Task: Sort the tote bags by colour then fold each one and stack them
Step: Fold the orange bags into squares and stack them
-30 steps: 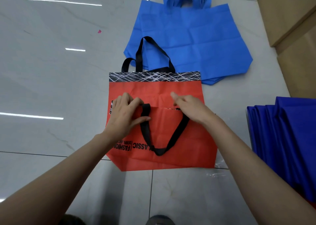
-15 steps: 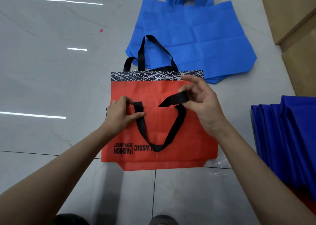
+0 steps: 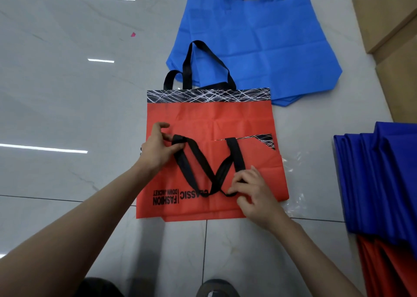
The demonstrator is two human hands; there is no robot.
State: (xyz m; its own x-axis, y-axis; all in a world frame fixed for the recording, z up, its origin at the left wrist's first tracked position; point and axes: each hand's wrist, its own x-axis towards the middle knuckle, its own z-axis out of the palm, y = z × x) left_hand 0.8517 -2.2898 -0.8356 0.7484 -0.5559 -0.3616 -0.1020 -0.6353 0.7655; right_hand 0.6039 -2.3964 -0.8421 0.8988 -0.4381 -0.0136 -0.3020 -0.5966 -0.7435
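Note:
A red tote bag [image 3: 252, 165] with black handles and black lettering lies folded on top of another red tote bag [image 3: 203, 116] that has a black-and-white patterned band. My left hand [image 3: 158, 150] pinches one end of the black handle strap [image 3: 191, 161] at the folded bag's top left. My right hand [image 3: 252, 190] pinches the strap's lower loop near the lettering. The straps cross in an X between my hands. Light blue tote bags [image 3: 255, 46] lie flat beyond the red ones.
A stack of folded dark blue bags [image 3: 383, 179] sits at the right, with folded red bags [image 3: 388, 262] under it. A wooden panel [image 3: 397, 37] stands at the far right. A clear plastic sheet [image 3: 295, 183] lies beside the red bag. Grey floor tiles [image 3: 67, 93] spread to the left.
My right hand has dropped from the bag's top edge to the strap's lower loop. The handles now lie crossed over the folded bag. My left hand stays at the top left.

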